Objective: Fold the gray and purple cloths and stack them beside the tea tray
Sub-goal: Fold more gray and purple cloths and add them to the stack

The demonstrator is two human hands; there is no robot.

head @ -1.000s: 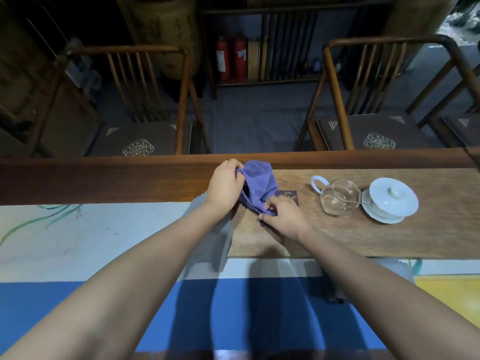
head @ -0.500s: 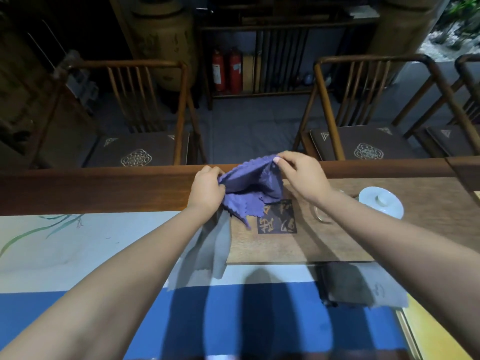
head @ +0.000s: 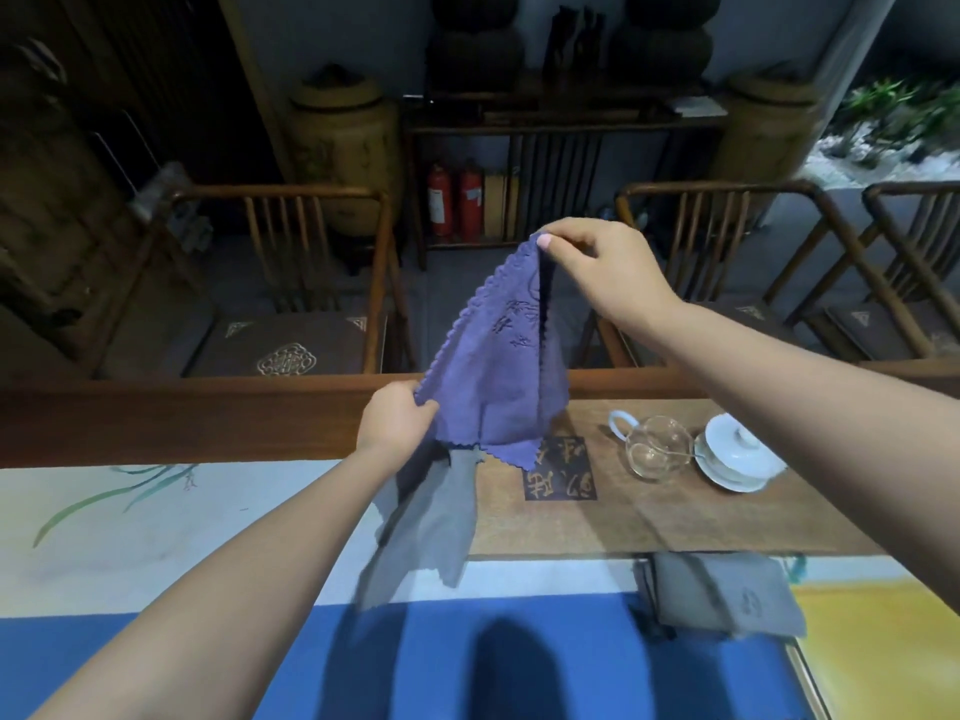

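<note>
Above the tea tray (head: 675, 522), my right hand (head: 602, 272) and left hand (head: 397, 420) pinch the purple cloth (head: 498, 387) by two corners to spread it for folding; gray cloth (head: 431, 532) apparently drapes the tray's left edge.

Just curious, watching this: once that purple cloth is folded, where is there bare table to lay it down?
Free: the blue strip between the loose gray cloth and the folded gray cloth, and the pale mat at left. Crowded: the tea tray's right end, with glass pitcher and lidded cup.
</note>
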